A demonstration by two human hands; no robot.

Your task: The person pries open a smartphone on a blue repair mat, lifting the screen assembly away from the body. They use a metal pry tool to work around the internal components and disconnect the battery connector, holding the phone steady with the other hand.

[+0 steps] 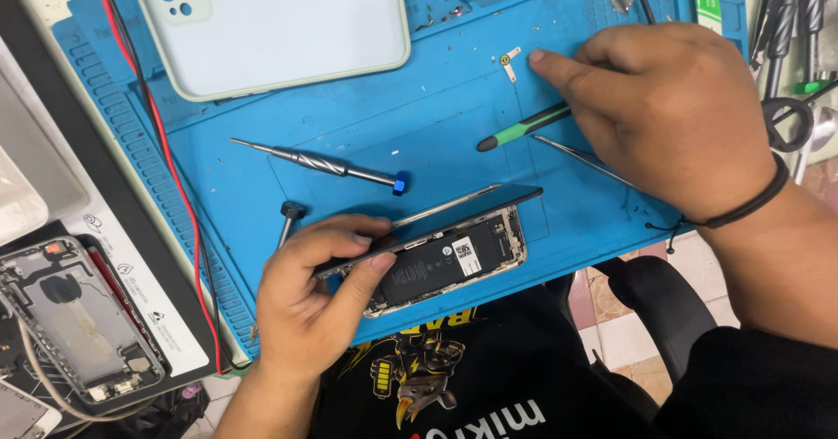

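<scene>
My left hand (pixel 314 295) grips an opened phone (pixel 445 260) at the near edge of the blue work mat (pixel 419 133). The phone's black battery and inner parts show, and its screen panel (pixel 454 216) is lifted along the far side. My right hand (pixel 663 116) rests on the mat's right part, its forefinger touching the mat beside a tiny metal bracket (pixel 509 62). A green-handled tool (pixel 524 126) and thin tweezers (pixel 580 157) lie partly under that hand.
A pale phone case (pixel 279 20) lies at the mat's far left. A silver screwdriver with a blue cap (pixel 327 165) and a second dark-tipped driver (pixel 289 216) lie mid-mat. Red and black wires (pixel 166 160) run down the left. Another dismantled phone (pixel 74 317) sits at lower left; tools (pixel 794 46) at right.
</scene>
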